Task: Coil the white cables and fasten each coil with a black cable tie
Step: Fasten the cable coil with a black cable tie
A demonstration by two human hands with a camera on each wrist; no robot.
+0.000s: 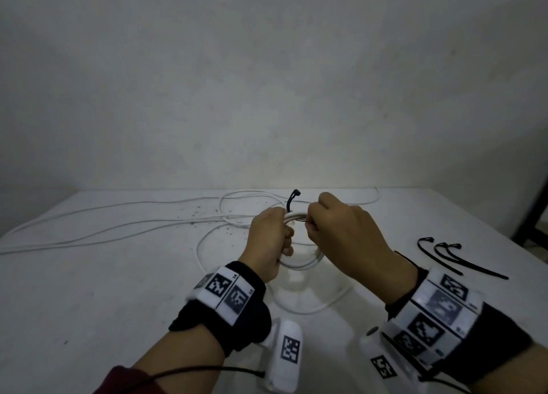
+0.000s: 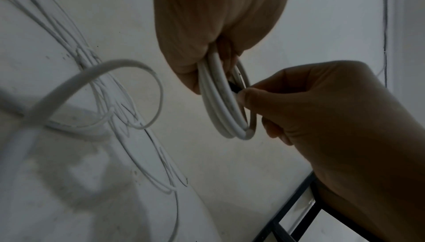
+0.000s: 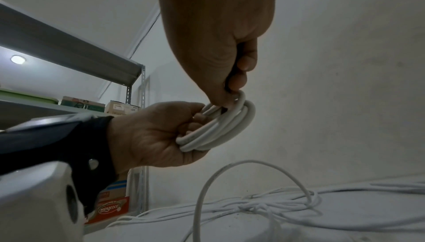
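Observation:
My left hand (image 1: 271, 236) (image 3: 156, 135) grips a coil of white cable (image 1: 296, 215) (image 2: 220, 100) (image 3: 220, 127) held above the white table (image 1: 89, 290). A black cable tie (image 1: 292, 201) stands up behind the coil, its head end curling at the top. My right hand (image 1: 341, 230) (image 2: 322, 118) pinches the tie's thin end (image 2: 234, 88) right at the coil. Loose white cables (image 1: 118, 224) (image 3: 276, 206) trail across the table to the left and behind. The coil's lower loop (image 1: 299, 266) hangs below my hands.
Three spare black cable ties (image 1: 450, 257) lie on the table at the right. A dark frame (image 1: 533, 210) stands past the table's right edge. In the right wrist view a metal shelf (image 3: 69, 53) holds boxes (image 3: 115, 207) off to the left. A plain wall rises behind the table.

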